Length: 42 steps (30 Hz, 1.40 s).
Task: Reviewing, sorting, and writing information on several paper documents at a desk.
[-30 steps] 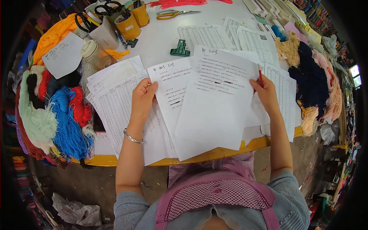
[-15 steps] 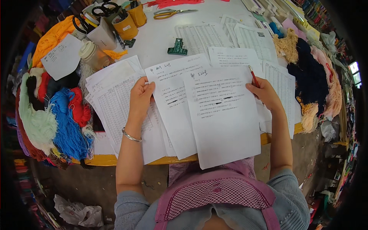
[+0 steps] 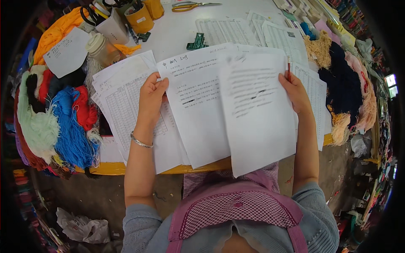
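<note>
My left hand (image 3: 152,90) pinches the left edge of a white sheet of paper (image 3: 198,126) with handwriting at its top, printed lines and a blacked-out patch. A second written sheet (image 3: 259,130), blurred by motion, overlaps its right side; my right hand (image 3: 295,89) grips that one at the right edge. A red pencil (image 3: 289,69) also sits in my right hand, pointing up past the paper. Both sheets are held over the front of the table and hang past its edge. Beneath my left forearm lie printed table sheets (image 3: 122,99).
Skeins of coloured yarn (image 3: 69,122) heap at the left, with more yarn (image 3: 341,80) at the right. A green clip (image 3: 196,41), scissors (image 3: 190,6), a plastic bottle (image 3: 101,49) and a pen holder (image 3: 113,29) stand or lie farther back. More printed sheets (image 3: 223,30) spread behind.
The right-hand sheet has shifted right and slightly up with my right hand, uncovering more of the left-hand sheet. My left hand has moved slightly up and left.
</note>
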### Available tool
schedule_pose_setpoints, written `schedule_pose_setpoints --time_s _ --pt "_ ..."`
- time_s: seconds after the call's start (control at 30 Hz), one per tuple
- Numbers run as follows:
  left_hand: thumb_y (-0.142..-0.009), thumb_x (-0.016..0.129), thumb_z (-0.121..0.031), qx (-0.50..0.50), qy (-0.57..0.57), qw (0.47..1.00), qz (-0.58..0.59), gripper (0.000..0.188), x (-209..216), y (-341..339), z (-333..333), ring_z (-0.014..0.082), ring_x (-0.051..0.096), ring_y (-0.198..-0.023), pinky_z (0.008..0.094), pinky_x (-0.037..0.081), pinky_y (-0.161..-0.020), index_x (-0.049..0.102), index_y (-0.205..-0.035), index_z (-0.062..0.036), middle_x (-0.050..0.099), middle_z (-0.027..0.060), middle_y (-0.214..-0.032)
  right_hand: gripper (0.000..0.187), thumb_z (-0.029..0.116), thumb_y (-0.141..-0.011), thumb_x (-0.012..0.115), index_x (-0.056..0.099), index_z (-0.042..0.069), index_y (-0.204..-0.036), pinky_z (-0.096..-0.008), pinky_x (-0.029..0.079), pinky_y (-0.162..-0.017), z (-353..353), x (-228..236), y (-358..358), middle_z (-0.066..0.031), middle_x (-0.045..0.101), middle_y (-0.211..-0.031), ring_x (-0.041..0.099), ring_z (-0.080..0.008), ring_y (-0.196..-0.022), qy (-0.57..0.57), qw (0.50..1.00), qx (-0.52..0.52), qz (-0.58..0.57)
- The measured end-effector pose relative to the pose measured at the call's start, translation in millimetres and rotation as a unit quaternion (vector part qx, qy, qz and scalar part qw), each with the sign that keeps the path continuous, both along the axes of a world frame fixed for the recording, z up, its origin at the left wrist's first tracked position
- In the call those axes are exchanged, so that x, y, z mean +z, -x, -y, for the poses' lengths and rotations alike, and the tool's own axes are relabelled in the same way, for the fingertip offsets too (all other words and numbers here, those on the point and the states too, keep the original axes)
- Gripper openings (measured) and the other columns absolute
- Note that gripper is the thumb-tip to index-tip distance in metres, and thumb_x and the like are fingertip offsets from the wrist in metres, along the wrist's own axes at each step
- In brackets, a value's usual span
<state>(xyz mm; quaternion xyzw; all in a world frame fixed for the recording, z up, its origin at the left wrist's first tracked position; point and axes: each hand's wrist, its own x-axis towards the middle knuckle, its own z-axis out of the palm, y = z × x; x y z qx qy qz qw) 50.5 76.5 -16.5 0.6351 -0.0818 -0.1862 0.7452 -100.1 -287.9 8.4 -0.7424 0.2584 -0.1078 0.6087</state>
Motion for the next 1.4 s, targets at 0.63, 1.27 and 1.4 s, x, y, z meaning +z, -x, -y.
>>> schedule_pose_setpoints --time_s 0.63,1.27,1.4 --pt "-0.098 0.057 -0.014 0.015 0.004 1.0 0.007 0.02 -1 -1 1 0.0045 0.063 -0.075 0.0194 0.051 -0.066 0.06 -0.115 -0.0039 0.07 0.0015 -0.091 0.02 0.017 -0.099 0.042 0.04 0.013 -0.08 -0.023 0.023 -0.051 8 6 -10 0.0047 0.027 -0.065 0.025 -0.0088 -0.057 -0.489 0.844 0.174 0.138" --pt "-0.098 0.058 -0.014 0.024 -0.004 1.0 0.009 0.023 0 -3 0 0.0049 0.064 -0.074 0.0194 0.053 -0.065 0.059 -0.118 -0.0028 0.071 0.0025 -0.092 0.031 0.035 -0.098 0.053 0.053 0.004 -0.1 -0.0237 0.026 -0.053 2 1 -1 0.0024 0.034 -0.069 0.028 -0.0094 -0.06 -0.506 0.822 0.209 0.16" --pt "-0.098 0.057 -0.014 0.02 -0.004 1.0 0.012 0.023 -2 -3 -1 0.0051 0.064 -0.074 0.0196 0.053 -0.065 0.059 -0.118 -0.003 0.071 0.0026 -0.092 0.031 0.033 -0.098 0.053 0.052 0.003 -0.103 -0.0221 0.028 -0.055 -10 2 -1 0.0016 0.035 -0.072 0.031 -0.009 -0.062 -0.451 0.851 0.215 0.164"
